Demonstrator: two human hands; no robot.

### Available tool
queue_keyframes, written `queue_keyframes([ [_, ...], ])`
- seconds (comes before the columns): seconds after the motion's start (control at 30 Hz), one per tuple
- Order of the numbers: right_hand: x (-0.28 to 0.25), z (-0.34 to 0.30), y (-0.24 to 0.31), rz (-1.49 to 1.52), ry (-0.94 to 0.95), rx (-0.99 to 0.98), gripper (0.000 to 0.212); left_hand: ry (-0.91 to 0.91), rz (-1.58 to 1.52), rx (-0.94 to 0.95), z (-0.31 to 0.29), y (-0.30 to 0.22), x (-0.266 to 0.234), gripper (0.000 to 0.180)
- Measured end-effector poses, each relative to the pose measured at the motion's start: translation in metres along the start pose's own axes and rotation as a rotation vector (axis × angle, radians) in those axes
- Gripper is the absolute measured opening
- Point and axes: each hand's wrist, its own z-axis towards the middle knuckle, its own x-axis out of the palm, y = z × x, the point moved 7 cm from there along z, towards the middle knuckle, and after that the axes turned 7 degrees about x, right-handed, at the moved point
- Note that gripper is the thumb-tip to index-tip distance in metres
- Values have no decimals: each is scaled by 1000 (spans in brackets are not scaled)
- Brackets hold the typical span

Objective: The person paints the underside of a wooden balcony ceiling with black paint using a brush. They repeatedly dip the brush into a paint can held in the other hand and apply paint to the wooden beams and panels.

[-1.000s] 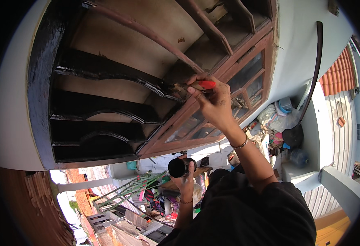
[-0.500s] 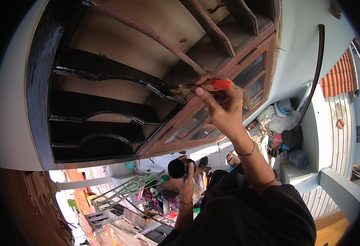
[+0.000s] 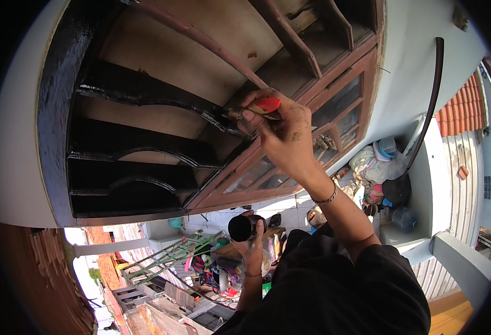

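My right hand (image 3: 282,123) is closed round a paintbrush (image 3: 265,105) with a red-tipped handle. Its bristles touch the end of a curved wooden slat, wet with black paint (image 3: 161,95), inside a wooden cabinet. Lower down, my left hand (image 3: 250,245) grips a round can of black paint (image 3: 241,228), its dark opening facing up. Several slats on the cabinet's left are glossy black, while the slats farther right (image 3: 287,39) stay brownish. A brown frame with glass panes (image 3: 335,106) lies along the cabinet's near side.
Bagged items and a blue tub (image 3: 388,146) sit by the wall at right. A green metal rack (image 3: 170,259) and assorted clutter stand on the tiled floor below. A dark pipe (image 3: 436,84) runs down the right wall.
My right hand has moved left with the brush, bringing the bristles onto the slat's right end. My left hand still holds the can in about the same place.
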Motion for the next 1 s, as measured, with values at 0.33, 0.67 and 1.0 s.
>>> queue_keyframes([
  [0.33,-14,-21,1,34,-21,-214,17,-20,8,17,-1,-1,-2,32],
  [0.67,-28,-42,-7,-50,52,-330,22,-18,52,41,4,-3,0,34],
  [1.0,-11,-19,-50,-18,-60,-71,12,16,61,25,5,-8,11,31],
])
